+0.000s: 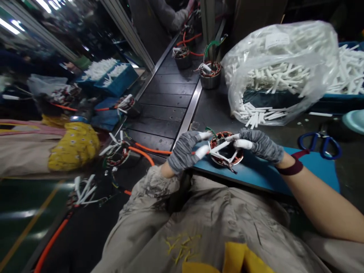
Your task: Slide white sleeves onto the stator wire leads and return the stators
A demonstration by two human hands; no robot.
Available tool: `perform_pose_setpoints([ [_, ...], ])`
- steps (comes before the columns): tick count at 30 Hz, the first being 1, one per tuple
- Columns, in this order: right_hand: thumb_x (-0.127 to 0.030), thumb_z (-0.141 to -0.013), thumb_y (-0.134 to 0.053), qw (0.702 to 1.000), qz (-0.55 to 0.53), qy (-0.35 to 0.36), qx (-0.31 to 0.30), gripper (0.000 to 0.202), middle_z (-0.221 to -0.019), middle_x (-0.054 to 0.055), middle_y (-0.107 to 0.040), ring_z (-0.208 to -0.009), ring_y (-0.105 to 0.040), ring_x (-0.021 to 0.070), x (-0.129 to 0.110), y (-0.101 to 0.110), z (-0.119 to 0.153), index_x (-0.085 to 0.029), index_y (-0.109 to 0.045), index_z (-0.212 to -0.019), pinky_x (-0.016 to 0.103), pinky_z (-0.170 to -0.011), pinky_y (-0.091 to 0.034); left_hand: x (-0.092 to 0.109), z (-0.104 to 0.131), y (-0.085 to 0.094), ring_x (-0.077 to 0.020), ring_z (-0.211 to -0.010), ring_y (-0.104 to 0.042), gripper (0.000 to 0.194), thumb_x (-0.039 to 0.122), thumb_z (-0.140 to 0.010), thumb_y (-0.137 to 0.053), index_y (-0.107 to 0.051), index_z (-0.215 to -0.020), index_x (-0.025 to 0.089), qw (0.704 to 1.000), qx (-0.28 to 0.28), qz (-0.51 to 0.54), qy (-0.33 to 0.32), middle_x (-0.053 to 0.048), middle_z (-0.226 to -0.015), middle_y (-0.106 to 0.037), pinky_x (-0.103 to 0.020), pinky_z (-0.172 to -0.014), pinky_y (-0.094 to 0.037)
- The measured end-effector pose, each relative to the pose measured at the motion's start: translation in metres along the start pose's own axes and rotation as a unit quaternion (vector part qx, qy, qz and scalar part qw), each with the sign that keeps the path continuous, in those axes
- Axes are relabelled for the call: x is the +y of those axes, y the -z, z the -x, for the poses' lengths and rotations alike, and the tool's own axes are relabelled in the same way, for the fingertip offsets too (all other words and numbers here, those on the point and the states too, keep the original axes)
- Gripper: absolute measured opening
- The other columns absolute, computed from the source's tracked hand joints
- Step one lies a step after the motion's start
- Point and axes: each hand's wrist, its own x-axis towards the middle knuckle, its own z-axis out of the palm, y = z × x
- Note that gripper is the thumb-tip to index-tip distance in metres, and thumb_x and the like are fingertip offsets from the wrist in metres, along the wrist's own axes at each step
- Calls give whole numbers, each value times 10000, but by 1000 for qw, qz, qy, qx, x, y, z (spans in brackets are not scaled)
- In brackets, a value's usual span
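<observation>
A motor stator [239,156] with copper windings lies on a blue mat [261,172] in front of me, white sleeves over some of its leads. My left hand [189,149], in a grey knit glove with white fingertips, is closed at the stator's left side, its thumb over the end of an orange cable [148,157]. A green wire loop [211,131] shows by its fingertips. From the right, my right hand [253,143], gloved alike, pinches a thin white sleeve [220,147] slanting across the stator's opening. The fingers partly hide the lead ends.
A plastic bag [284,72] of white tubes stands at back right, by a blue bin [341,96]. Blue-handled scissors [320,144] lie right of the mat. More stators [210,77] line the slatted conveyor [165,102]. A co-worker's yellow sleeve [75,146] is at left.
</observation>
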Motion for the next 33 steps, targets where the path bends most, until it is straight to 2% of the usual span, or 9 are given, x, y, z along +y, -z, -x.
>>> perform_pose_setpoints([
  [2, -667, -844, -801, 999, -28, -21, 8, 489, -960, 64, -847, -841, -760, 223, 0, 1, 2, -219, -873, -1029, 340, -814, -636, 14, -17, -20, -275, -1197, -709, 510, 507, -1057, -598, -697, -1440, 185, 1000, -12, -8, -28, -113, -1312, -768, -419, -1079, -522],
  [4, -654, -802, -844, 998, -53, -47, 6, 484, -971, 70, -854, -861, -777, 246, 2, 3, 7, -220, -879, -1014, 371, -844, -650, 27, -32, -36, -292, -1138, -718, 485, 521, -1055, -617, -729, -1398, 197, 997, -57, -41, -21, -107, -1231, -791, -451, -1055, -509],
  [8, -609, -735, -917, 994, -80, -76, -11, 522, -1066, 82, -861, -966, -801, 289, 6, 13, 23, -246, -879, -1108, 425, -938, -648, 37, -38, -48, -271, -1016, -730, 395, 510, -1092, -565, -806, -1238, 234, 993, -108, -41, -4, -75, -1039, -818, -457, -993, -501],
  [13, -598, -787, -886, 993, -54, -56, -91, 550, -1207, 91, -839, -1110, -785, 313, -2, 23, 30, -260, -848, -1219, 450, -1022, -622, 35, -19, -55, -285, -1056, -718, 418, 492, -1118, -493, -810, -1204, 234, 997, -73, -25, -17, -75, -1077, -814, -495, -1039, -474],
  [16, -619, -802, -866, 994, -49, -65, -79, 558, -1135, 82, -853, -1052, -796, 296, -14, 13, 25, -242, -850, -1213, 420, -971, -642, 33, -13, -61, -280, -1043, -711, 417, 464, -1118, -472, -806, -1121, 215, 998, -44, -18, -42, -76, -1043, -802, -508, -1081, -453],
  [19, -621, -788, -880, 992, -50, -95, -62, 557, -1047, 78, -861, -927, -800, 273, -24, -4, 21, -213, -864, -1168, 367, -838, -658, 31, -12, -63, -285, -1005, -703, 456, 485, -1104, -458, -789, -1049, 176, 998, -34, -24, -57, -95, -991, -787, -507, -1070, -463],
  [23, -628, -805, -869, 994, -37, -103, -5, 470, -864, 63, -842, -744, -755, 214, -27, -14, 19, -178, -879, -941, 298, -674, -620, 28, -14, -61, -297, -1004, -693, 439, 504, -1073, -488, -794, -1056, 190, 996, -42, -25, -72, -98, -970, -776, -520, -1050, -477],
  [28, -571, -844, -845, 981, -95, -105, -129, 411, -987, 42, -861, -875, -791, 224, -28, 1, 17, -230, -880, -1069, 319, -807, -652, 28, -17, -52, -288, -1041, -691, 416, 504, -1076, -526, -798, -1025, 194, 997, -49, 36, -55, -93, -968, -774, -513, -1076, -490],
  [33, -538, -882, -811, 985, -93, -77, -127, 397, -1005, 53, -862, -880, -798, 228, -26, 2, 19, -211, -875, -1098, 319, -801, -657, 28, -20, -40, -271, -1058, -705, 335, 405, -1068, -559, -795, -999, 177, 989, -66, 117, -54, -74, -995, -794, -517, -1135, -488],
])
